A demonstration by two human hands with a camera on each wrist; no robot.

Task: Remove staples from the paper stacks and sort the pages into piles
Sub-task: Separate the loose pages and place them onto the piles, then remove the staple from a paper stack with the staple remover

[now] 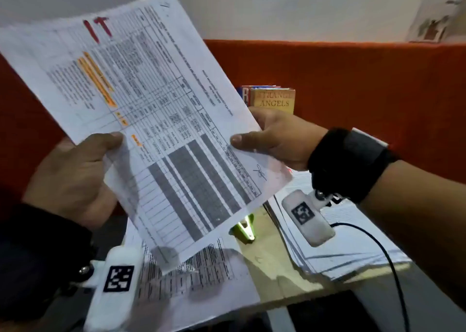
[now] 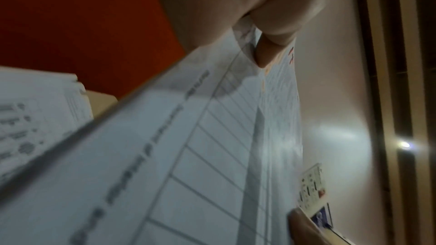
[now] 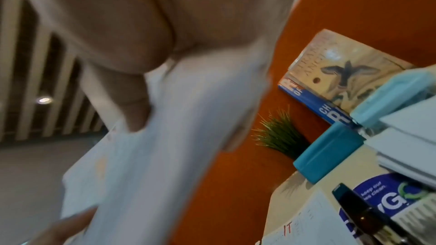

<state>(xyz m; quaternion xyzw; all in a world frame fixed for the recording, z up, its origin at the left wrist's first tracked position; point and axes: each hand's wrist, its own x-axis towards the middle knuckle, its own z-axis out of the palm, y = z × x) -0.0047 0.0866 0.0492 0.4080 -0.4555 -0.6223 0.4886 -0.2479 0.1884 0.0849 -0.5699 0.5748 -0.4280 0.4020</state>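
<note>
I hold a printed sheet with tables, orange highlights and red "IT" writing up in the air over the desk. My left hand pinches its lower left edge, thumb on top. My right hand pinches the right edge, thumb on the print. The left wrist view shows the sheet close up with a thumb tip on it; the right wrist view shows the sheet blurred under the thumb. A green staple remover lies on the desk below. Another printed page lies flat beneath the held sheet.
A paper stack sits on the desk at the right, with a black cable across it. Books stand against the orange partition. In the right wrist view are a teal box, a small plant and a bottle.
</note>
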